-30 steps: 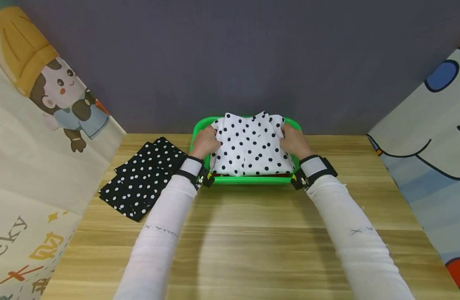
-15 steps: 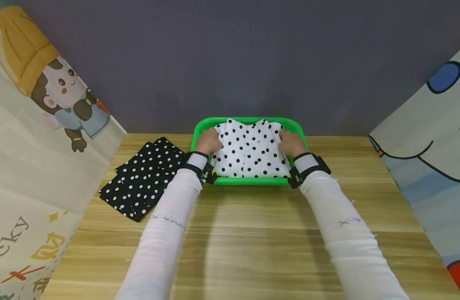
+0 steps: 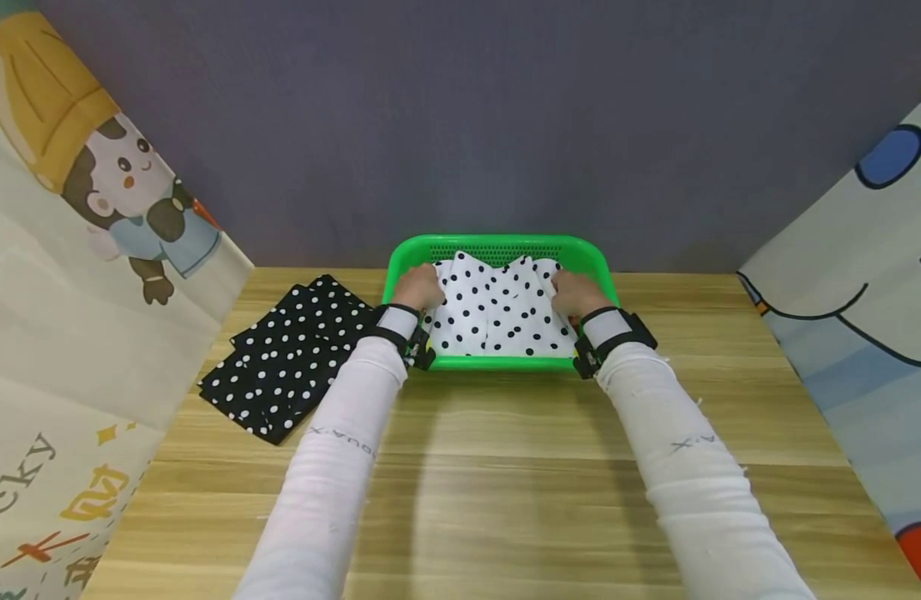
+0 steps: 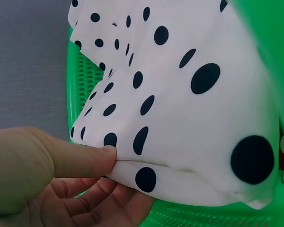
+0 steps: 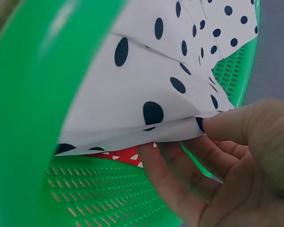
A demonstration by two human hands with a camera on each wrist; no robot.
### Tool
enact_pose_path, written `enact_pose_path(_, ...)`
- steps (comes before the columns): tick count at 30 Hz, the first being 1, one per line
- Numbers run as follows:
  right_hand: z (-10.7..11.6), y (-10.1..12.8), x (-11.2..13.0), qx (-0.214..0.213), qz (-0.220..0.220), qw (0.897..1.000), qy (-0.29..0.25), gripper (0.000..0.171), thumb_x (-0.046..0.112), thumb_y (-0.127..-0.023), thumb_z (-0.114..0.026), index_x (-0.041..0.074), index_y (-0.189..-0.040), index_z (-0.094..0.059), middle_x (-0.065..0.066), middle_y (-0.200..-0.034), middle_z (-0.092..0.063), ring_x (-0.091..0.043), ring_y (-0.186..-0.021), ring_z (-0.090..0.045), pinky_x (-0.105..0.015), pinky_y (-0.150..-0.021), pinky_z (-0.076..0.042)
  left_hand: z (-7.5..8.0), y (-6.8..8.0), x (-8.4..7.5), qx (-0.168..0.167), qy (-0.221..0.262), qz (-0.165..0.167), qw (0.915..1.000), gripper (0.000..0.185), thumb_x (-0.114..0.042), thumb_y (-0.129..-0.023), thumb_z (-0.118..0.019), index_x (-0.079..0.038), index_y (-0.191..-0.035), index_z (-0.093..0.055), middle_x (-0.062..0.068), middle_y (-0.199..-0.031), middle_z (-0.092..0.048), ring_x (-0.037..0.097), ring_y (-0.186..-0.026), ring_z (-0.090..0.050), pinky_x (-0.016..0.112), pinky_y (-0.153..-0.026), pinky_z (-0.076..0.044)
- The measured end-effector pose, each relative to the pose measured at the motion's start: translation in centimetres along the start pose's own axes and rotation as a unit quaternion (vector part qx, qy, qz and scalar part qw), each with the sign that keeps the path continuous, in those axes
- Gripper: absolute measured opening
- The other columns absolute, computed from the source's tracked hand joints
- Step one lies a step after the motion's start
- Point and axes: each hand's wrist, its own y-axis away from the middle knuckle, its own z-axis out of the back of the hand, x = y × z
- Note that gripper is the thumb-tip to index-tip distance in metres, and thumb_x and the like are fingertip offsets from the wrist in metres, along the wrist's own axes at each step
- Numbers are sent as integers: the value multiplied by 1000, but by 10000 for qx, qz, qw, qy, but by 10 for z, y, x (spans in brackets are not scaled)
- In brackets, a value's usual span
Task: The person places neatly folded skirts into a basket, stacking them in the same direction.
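L hand [image 3: 418, 287] & R hand [image 3: 578, 294] are pinching opp. side edges of white dotted cloth [image 3: 498, 308], thumbs over, fingers under; it's lying in green basket [image 3: 501, 364], ctr of head frame; it's looking light, soft, prob. floppy; side edges are suiting a two-hand hold best.

hands [image 3: 418, 288] gripping white dotty cloth [image 3: 498, 308] between 'em | green basket [image 3: 503, 363] around it | black dotty cloth [image 3: 287, 362] left of both

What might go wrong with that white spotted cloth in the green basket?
The white cloth could crease or slip open if the left grip and right grip let go of its edges unevenly. Shifting it might also rumple the red fabric peeking out underneath.
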Motion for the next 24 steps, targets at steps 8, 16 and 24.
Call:
enact_pose_path(8,0,-1,0,303,20,9995,-57,16,2,-88,-37,8,-73,-36,-8,-68,-40,-24,-59,-54,-28,-48,-48,-1,-5,0,173,-65,37,9998,28,-8,-88,-50,0,-115,-51,15,-97,-56,22,-63,-52,26,-48,-41)
enact_pose_path(16,0,-5,-3,743,-141,9963,414,35,19,-96,-37,-8,-118,-46,-19,-89,-56,-18,-55,-54,-28,-54,-46,3,2,0,446,49,3,9990,29,-7,-88,-49,2,-115,-51,16,-92,-57,16,-49,-48,24,-44,-41)
enact_pose_path(24,-3,-1,-2,1415,-433,9883,-369,58,24,-99,-32,-8,-143,-12,-29,-140,-28,-37,-112,-50,-38,-77,-53,4,4,6,871,16,26,9962,34,-19,-89,-50,4,-115,-52,18,-94,-62,15,-45,-49,22,-41,-39)
